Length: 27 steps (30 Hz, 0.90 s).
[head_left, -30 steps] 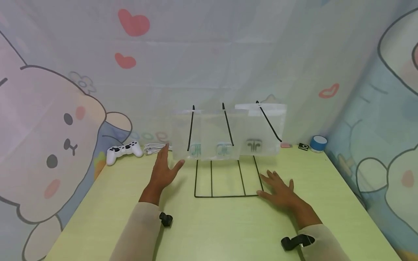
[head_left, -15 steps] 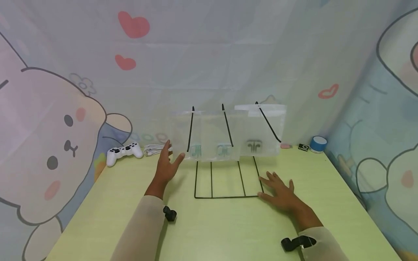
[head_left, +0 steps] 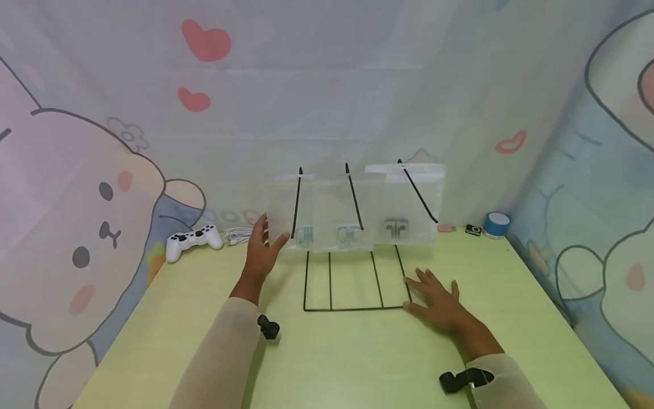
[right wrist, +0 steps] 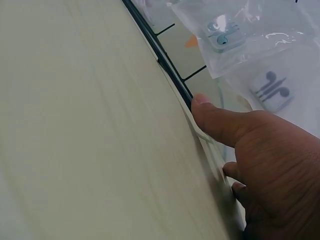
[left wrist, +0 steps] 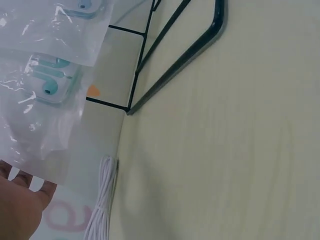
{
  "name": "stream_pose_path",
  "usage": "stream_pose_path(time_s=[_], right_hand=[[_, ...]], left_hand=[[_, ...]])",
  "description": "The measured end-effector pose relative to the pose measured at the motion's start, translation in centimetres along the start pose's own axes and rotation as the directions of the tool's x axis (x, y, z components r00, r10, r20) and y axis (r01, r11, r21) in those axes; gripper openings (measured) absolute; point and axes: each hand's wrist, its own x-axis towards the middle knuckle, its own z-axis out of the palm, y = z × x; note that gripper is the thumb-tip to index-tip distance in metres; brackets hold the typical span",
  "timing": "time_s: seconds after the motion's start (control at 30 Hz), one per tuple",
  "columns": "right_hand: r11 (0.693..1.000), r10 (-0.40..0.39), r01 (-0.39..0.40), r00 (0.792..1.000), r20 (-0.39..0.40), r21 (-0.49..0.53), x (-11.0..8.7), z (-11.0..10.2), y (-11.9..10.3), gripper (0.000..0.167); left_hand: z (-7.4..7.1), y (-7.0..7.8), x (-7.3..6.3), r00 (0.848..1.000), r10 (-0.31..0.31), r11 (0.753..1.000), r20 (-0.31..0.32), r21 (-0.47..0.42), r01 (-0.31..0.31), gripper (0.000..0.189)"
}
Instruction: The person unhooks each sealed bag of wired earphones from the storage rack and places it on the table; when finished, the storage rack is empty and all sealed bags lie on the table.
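Observation:
A black wire rack (head_left: 352,309) stands on the table with three hooks. From them hang clear plastic bags, each with an earphone case near the bottom: a left bag (head_left: 278,199), a middle bag (head_left: 332,199) and a right bag (head_left: 419,196). Teal earphones (left wrist: 50,82) show in the left bag, dark ones (right wrist: 272,91) in the right bag. My left hand (head_left: 259,258), fingers spread, is at the left bag's outer edge; whether it touches the plastic is unclear. My right hand (head_left: 436,300) rests at the rack's front right corner, thumb against the wire.
Behind my left hand lie a white game controller (head_left: 194,241) and a coiled white cable (head_left: 237,235). At the back right are a pink eraser-like block (head_left: 446,228), a small black device (head_left: 473,230) and a blue-and-white round container (head_left: 496,225). A printed cloth backs the table (head_left: 332,363).
My left hand has shifted slightly forward and right, nearer the left bag. The right hand stays at the rack's corner. The bags hang much as before.

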Motion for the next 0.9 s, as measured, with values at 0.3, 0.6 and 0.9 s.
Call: stream_pose_path(time_s=[0.3, 0.6, 0.9], right_hand=[[1.000, 0.003, -0.003, 1.000, -0.007, 0.015, 0.0, 0.1, -0.3, 0.069], [1.000, 0.006, -0.006, 1.000, -0.009, -0.001, 0.0, 0.0, -0.4, 0.070], [1.000, 0.000, 0.000, 1.000, -0.010, 0.014, 0.1, 0.1, -0.3, 0.069]], left_hand=[[0.3, 1.3, 0.5, 0.992, 0.041, 0.984, -0.123, -0.166, -0.061, 0.072], [0.6, 1.8, 0.1, 0.966, 0.108, 0.910, -0.236, -0.368, -0.191, 0.049], [0.3, 2.8, 0.7, 0.958, 0.247, 0.952, -0.143, -0.149, -0.268, 0.031]])
